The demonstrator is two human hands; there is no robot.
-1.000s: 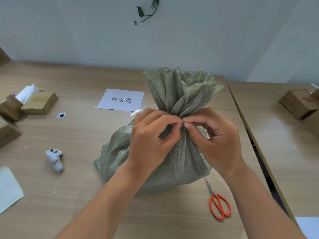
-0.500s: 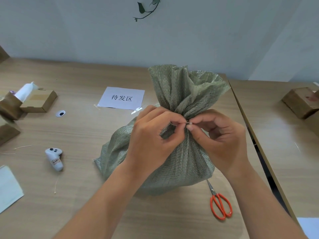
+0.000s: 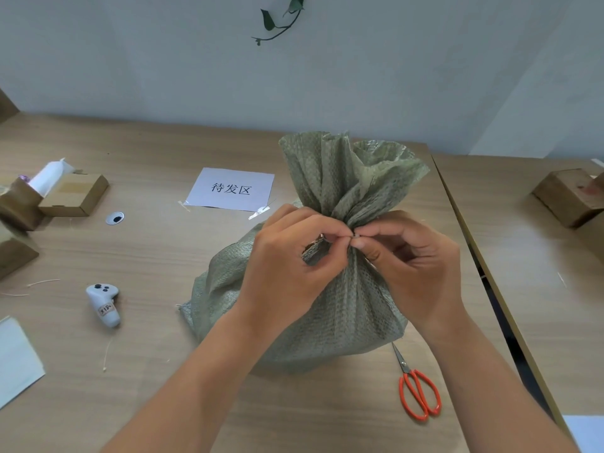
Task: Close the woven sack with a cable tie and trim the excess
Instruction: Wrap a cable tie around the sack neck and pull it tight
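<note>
Sack (image 3: 343,305) of coarse green weave stands mid-worktop (image 3: 163,371), neck gathered into pleats. Left hand (image 3: 287,273) and right hand (image 3: 415,266) pinch a small cable tie (image 3: 356,236) there. Orange-handled scissors (image 3: 418,390) lie near right.

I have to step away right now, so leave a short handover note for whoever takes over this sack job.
Left hand: fingers pinching at the gathered neck of the woven sack.
Right hand: thumb and forefinger pinching the small cable tie at the same spot.
The sack stands on the table, mouth bunched and fanned above the hands.
The orange scissors lie untouched on the table, to the sack's right, near side.
Done: neck gathered, tie at the neck.
Left: whether the tie is locked can't be seen; pull it tight, then trim the tail.
</note>
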